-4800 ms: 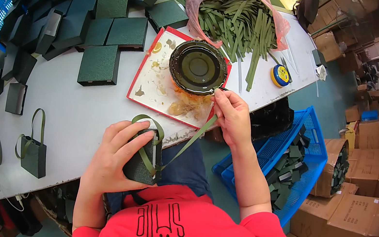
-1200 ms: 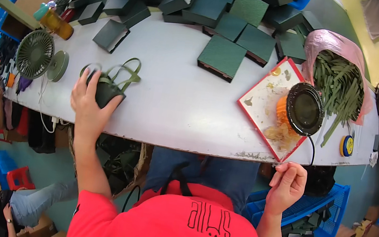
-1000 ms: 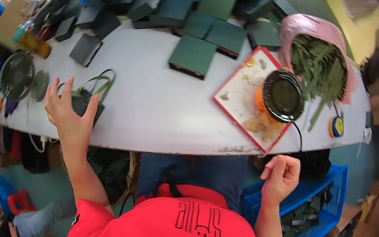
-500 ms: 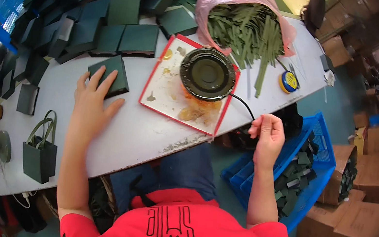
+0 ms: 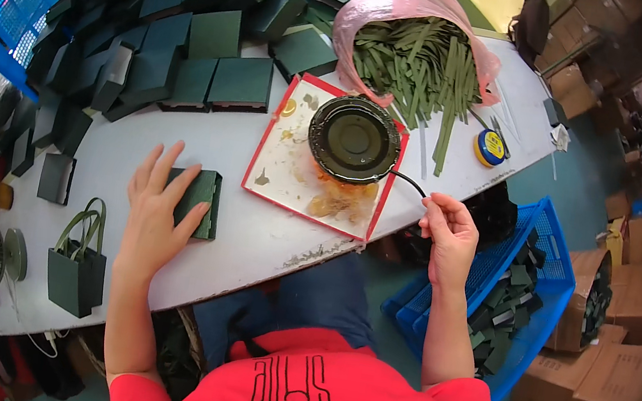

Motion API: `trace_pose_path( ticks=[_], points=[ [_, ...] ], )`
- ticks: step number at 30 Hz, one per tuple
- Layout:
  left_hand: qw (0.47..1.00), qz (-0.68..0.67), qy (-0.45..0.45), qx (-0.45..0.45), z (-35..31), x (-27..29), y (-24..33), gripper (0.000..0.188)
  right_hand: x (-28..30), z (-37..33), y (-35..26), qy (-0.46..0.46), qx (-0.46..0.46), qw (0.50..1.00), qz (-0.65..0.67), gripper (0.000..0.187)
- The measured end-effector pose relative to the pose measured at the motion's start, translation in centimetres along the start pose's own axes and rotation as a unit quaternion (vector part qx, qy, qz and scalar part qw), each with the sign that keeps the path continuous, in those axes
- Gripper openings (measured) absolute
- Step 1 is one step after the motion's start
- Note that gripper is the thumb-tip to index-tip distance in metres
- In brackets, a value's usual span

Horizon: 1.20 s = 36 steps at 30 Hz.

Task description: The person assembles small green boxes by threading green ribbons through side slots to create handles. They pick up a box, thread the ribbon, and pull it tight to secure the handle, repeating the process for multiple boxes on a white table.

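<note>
We see the left hand point(image 5: 157, 213) lying flat, fingers spread, on a flat dark green folded paper bag point(image 5: 196, 200) near the front edge of the white worktable point(image 5: 265, 238). The right hand point(image 5: 446, 237), loosely curled, hangs off the table beside a black cord point(image 5: 407, 182); whether it pinches it we cannot tell. A finished green bag with ribbon handles point(image 5: 77, 274) stands left; brown cardboard cartons point(image 5: 599, 391) line the floor to the right.

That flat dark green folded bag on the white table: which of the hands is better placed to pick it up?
The left hand, probably: it already lies flat on the flat dark green folded bag. The right hand hovers off the white table edge, beside a black cord.
</note>
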<state>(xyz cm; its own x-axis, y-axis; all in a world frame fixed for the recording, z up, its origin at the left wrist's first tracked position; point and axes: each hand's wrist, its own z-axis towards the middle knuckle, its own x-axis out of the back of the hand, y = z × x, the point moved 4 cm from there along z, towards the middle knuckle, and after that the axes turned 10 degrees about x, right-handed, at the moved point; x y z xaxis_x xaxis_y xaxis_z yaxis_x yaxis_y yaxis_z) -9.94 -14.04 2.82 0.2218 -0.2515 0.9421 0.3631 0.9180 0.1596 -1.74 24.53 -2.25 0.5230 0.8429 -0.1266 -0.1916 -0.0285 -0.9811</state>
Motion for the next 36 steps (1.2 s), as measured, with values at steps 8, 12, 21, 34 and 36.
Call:
trace_pose_path(
  ticks=[8,12,21,34,36],
  points=[
    [0.981,-0.170,-0.029,0.093,-1.3,-3.0,0.0,0.049,1.7,0.7,-0.2,0.021,0.025,0.996,-0.081,0.016],
    [0.982,-0.165,0.000,0.090,-1.7,-3.2,-0.1,0.049,3.5,3.7,0.5,0.009,0.036,0.986,-0.161,0.037],
    [0.987,-0.099,-0.074,0.102,-1.2,-2.7,1.4,0.083,3.2,8.8,-1.4,-0.111,0.327,0.731,-0.588,0.014],
    [0.987,-0.105,-0.086,0.086,-1.8,-3.8,0.6,0.104,14.7,20.4,7.0,-0.198,0.184,0.819,-0.506,0.036],
    [0.987,-0.105,-0.061,0.101,-2.6,-3.7,0.3,0.105,10.4,26.3,7.9,-0.225,0.269,0.801,-0.486,0.031]
  ],
)
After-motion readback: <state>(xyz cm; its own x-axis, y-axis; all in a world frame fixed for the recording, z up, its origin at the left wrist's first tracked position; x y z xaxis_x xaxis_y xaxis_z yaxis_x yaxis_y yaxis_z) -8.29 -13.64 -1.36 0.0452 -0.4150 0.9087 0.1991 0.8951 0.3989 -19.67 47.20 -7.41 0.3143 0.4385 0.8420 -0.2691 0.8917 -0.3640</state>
